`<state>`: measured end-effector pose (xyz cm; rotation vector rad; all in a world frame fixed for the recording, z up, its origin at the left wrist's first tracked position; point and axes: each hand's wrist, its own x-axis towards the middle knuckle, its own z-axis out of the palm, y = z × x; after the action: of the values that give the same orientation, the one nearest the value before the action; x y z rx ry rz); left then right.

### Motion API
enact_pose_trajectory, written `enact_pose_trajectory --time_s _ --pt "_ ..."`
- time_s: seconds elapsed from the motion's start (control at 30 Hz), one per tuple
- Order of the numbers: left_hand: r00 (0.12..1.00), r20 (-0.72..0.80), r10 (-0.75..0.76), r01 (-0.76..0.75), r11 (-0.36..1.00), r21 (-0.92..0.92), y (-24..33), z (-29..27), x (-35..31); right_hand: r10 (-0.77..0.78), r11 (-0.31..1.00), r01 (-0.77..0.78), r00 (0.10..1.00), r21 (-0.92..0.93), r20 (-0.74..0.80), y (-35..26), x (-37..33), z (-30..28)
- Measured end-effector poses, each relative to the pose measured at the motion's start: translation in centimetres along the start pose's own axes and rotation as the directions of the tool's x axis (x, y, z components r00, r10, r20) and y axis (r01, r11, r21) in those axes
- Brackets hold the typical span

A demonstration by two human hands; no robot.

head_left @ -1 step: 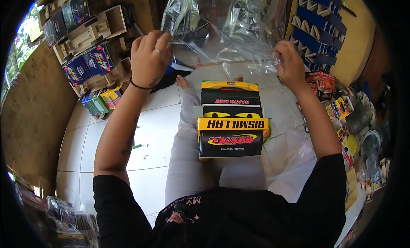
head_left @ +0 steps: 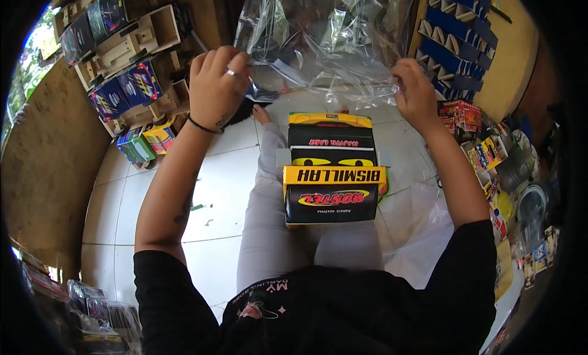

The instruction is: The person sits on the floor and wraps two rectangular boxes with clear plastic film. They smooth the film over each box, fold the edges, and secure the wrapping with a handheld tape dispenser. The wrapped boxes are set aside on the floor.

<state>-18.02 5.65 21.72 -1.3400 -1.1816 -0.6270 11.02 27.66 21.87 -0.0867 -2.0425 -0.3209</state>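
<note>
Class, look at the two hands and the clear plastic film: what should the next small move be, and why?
Probably ease the left hand and right hand slightly apart, straightening the near edge of the clear plastic film: both hands grip it, yet it looks creased between them, while the black-and-yellow toy truck sits uncovered nearer the body.

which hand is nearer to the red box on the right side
Right. The right hand, at the right end of the clear plastic, is just left of the red box in the picture; the left hand, at the plastic's other end, is much farther left.
</note>
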Motion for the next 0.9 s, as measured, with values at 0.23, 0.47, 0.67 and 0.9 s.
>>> enact_pose_trajectory --time_s 0.23,0.47,0.67,0.9 --pt "0.835 0.513 -0.199 0.296 0.948 -0.115 3.6 -1.1 -1.9 0.166 0.971 -0.198 0.961 0.132 0.223 -1.1 -1.3 -0.6" --pt "0.908 0.283 -0.309 0.383 0.886 -0.262 5.9 -1.6 -2.1 0.128 0.915 -0.205 0.964 0.347 0.232 -1.3 -2.2 -0.8" --pt "0.906 0.246 -0.345 0.419 0.814 -0.402 6.0 -1.6 -2.3 0.143 0.927 -0.203 0.969 0.315 0.203 -2.3 -2.8 -0.9" --pt "0.960 0.079 -0.267 0.268 0.809 -0.524 9.7 -8.0 -9.9 -0.268 0.962 0.263 0.960 -0.069 -0.078 -5.9 -9.9 -4.3"
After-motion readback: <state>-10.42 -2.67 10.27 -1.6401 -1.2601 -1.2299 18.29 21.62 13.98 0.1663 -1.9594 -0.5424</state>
